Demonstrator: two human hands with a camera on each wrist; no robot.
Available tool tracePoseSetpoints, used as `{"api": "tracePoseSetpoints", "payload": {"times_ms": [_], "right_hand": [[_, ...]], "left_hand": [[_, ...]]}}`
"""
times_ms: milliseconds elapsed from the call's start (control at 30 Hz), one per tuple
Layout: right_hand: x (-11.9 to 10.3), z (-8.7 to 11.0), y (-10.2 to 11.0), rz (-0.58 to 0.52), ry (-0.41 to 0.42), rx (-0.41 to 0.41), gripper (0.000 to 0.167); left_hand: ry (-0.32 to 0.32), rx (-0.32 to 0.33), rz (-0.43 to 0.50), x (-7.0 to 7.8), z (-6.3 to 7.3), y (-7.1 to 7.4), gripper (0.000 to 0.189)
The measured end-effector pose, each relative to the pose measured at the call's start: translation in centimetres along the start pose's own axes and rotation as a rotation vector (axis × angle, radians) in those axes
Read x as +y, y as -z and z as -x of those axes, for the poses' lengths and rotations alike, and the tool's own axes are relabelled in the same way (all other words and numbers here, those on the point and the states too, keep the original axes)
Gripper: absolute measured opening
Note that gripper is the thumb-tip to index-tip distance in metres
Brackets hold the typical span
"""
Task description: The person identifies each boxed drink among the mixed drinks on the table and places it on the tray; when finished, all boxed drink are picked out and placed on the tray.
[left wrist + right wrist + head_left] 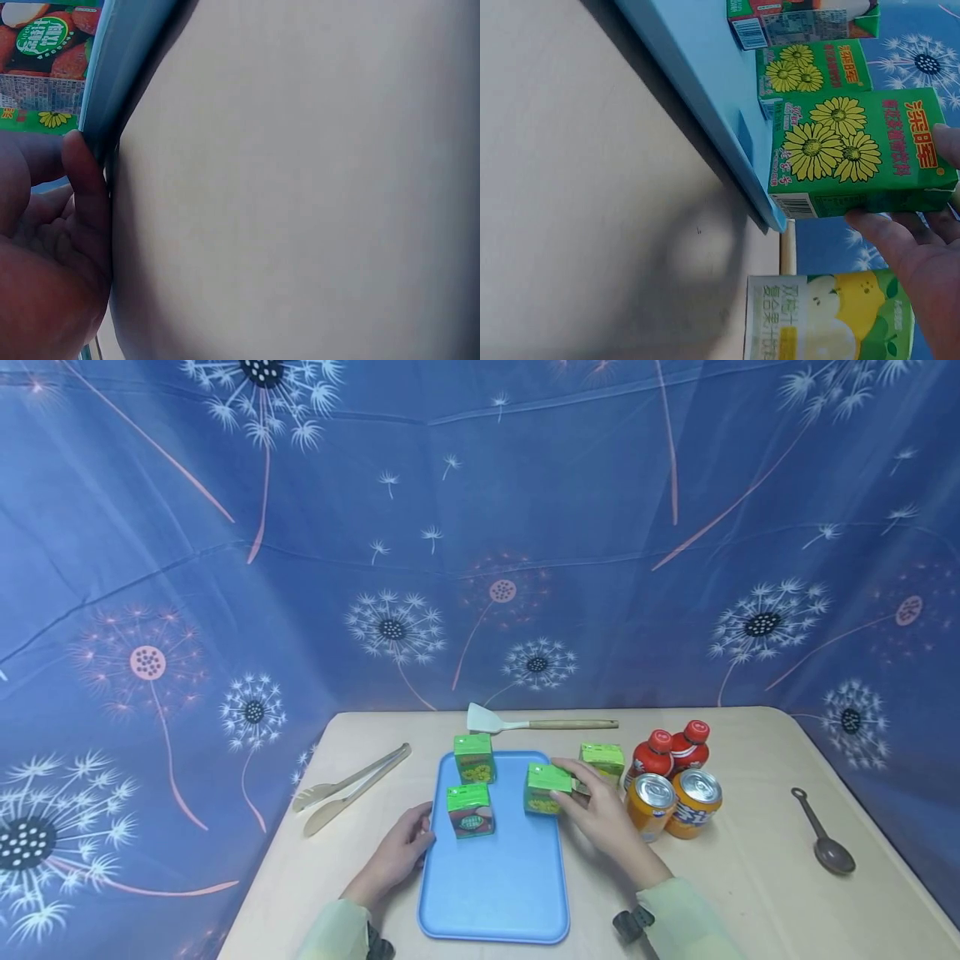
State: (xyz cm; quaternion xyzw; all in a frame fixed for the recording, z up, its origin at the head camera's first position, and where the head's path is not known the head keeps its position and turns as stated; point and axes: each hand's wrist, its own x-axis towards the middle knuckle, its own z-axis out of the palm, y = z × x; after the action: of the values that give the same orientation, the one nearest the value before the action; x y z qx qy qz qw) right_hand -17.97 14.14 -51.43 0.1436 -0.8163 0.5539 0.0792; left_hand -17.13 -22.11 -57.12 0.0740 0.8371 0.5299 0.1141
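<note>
A blue tray (495, 893) lies on the table with two green drink cartons on it: a chrysanthemum carton (475, 760) at the far left and a carton with red fruit pictures (471, 812) nearer. My left hand (397, 847) grips the tray's left rim, thumb near the edge in the left wrist view. Between the thumb and fingers of my right hand (606, 818) is another green carton with yellow chrysanthemums (832, 142), held upright at the tray's right side. Whether its base touches the tray I cannot tell. A yellow-green fruit juice carton (829, 319) stands right of the tray.
Right of the tray stand two red-capped bottles (690, 745) and two orange cans (696, 806). A dark spoon (825, 843) lies far right, tongs (356, 789) lie left, and a white spatula (540, 723) lies behind the tray. A blue patterned cloth (480, 527) hangs around the table.
</note>
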Motion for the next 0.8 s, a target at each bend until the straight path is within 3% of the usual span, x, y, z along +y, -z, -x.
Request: {"api": "tracePoseSetpoints", "payload": {"times_ms": [800], "right_hand": [[1.8, -4.0, -3.2, -0.006, -0.005, -0.005, 0.048]], "left_hand": [[0.022, -0.007, 0.005, 0.4, 0.3, 0.1, 0.055]]}}
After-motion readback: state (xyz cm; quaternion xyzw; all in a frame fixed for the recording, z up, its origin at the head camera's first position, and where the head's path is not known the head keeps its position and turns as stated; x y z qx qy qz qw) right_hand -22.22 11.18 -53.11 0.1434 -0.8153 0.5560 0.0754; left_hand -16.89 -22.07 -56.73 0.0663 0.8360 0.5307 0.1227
